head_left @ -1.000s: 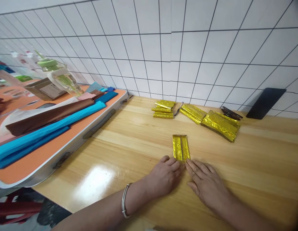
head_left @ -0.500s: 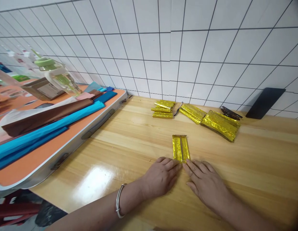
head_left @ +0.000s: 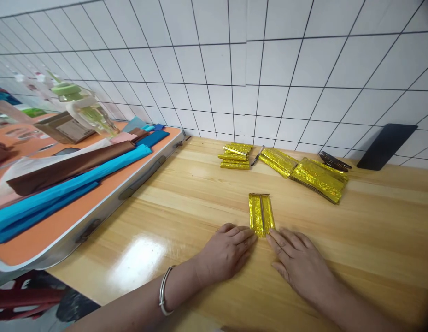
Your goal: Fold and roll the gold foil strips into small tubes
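Note:
A strip of shiny gold foil lies flat on the wooden table, its two long sides folded in so that a narrow seam runs down the middle. My left hand rests palm down, its fingertips at the near left corner of the foil; the thumb is mostly hidden underneath. On the opposite side, my right hand lies with fingers stretched out and their tips touching the near right corner. The near edge of the foil shows a small fold between the two hands.
Behind are a pile of folded gold strips, a pen, flat gold sheets, a dark hair clip and a black slab against the tiled wall. Left, an orange-topped folding table bears coloured paper rolls, a box and a bottle.
My hands have moved slightly apart at the foil's near edge, showing more of the folded end. The view has shifted a little.

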Tool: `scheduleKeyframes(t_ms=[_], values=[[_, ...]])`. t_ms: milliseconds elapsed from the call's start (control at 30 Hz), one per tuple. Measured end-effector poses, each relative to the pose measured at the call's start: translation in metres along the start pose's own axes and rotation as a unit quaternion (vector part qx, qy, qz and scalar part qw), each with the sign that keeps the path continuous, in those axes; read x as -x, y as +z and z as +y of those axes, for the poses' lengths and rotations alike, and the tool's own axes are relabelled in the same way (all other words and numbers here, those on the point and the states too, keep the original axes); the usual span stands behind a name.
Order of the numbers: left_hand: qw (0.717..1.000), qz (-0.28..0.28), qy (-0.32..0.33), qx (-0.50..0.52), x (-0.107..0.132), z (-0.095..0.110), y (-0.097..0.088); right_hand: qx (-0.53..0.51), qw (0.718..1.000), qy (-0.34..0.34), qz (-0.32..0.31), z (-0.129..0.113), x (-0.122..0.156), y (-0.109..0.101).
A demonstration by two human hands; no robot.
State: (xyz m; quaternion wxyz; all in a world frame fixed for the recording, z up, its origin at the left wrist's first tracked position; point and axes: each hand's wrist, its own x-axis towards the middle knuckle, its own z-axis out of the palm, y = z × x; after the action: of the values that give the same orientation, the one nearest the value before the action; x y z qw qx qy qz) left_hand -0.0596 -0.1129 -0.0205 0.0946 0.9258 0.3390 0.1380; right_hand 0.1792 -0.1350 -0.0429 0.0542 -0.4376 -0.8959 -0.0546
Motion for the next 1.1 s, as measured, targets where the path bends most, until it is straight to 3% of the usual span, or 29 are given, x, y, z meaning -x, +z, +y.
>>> scheduleKeyframes(t_ms=[667, 800, 900, 1100], values=[[0.999, -0.004, -0.016, 0.033, 0.009, -0.005, -0.003, -0.006, 1.0, 0.007, 0.006, 0.0, 0.002, -0.003], [1.0, 0.003, 0.021, 0.01, 0.001, 0.003, -0.005, -0.007, 1.0, 0.01, 0.001, 0.001, 0.002, -0.001], [0.998, 0.003, 0.055, -0.011, -0.008, 0.012, -0.001, -0.007, 1.0, 0.01, 0.005, 0.001, 0.002, 0.0], [0.997, -0.016, 0.056, -0.051, -0.012, 0.02, 0.015, -0.019, 1.0, 0.007, 0.01, 0.003, 0.001, 0.0]])
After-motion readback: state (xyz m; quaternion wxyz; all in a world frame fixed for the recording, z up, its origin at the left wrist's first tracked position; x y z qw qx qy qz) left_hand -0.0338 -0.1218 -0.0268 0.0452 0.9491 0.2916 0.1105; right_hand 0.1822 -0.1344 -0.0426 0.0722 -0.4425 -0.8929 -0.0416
